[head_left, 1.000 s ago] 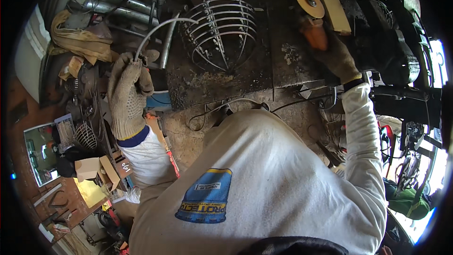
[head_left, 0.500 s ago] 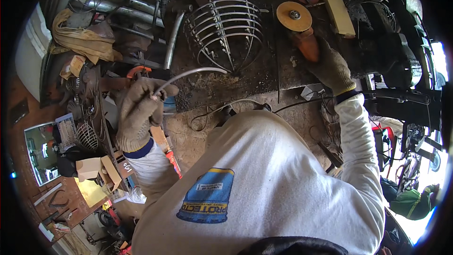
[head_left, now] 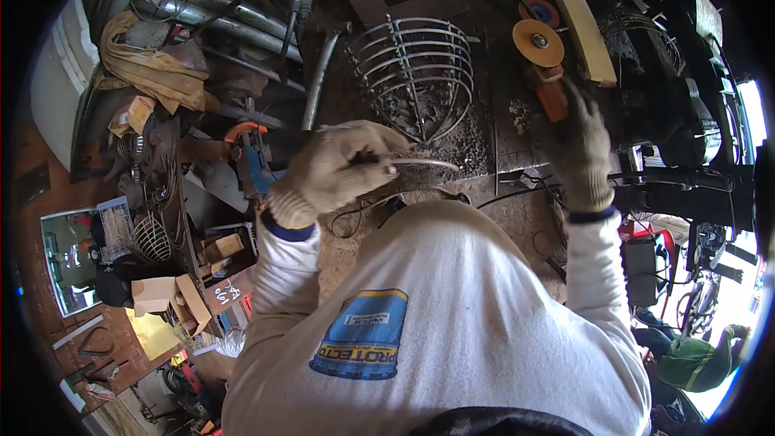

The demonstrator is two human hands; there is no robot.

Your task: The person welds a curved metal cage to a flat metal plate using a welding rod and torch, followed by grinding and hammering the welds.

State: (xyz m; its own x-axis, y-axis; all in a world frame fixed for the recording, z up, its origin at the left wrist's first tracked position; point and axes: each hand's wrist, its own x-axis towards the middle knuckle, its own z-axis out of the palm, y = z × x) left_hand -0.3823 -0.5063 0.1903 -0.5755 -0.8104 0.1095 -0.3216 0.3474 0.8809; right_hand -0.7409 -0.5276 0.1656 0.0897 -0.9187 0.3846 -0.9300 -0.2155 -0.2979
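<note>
My left hand (head_left: 335,168), in a dirty fabric glove, is closed round one end of a thin curved metal rod (head_left: 428,163). The rod's free end points right, just in front of a cage-like grille of curved metal bars (head_left: 413,56). That grille lies on the dark bench, its narrow end toward me. My right hand (head_left: 583,145), gloved too, has its fingers stretched out beside the orange body of an angle grinder (head_left: 551,97). The grinder's tan disc (head_left: 538,42) faces up. The glove hides the grinder's rear part, so contact is hard to judge.
Left of the grille lies a metal hammer-shaped bar (head_left: 323,77). A wooden block (head_left: 581,28) and a second disc (head_left: 539,11) lie beyond the grinder. A black cable (head_left: 525,186) runs along the bench's near edge. Metal tubes (head_left: 234,16) and cloth (head_left: 149,64) crowd the left.
My left hand has moved right with the rod, whose free end has swung lower. My right hand has drawn back toward me and loosened, while the grinder stays put. The view has shifted slightly.
</note>
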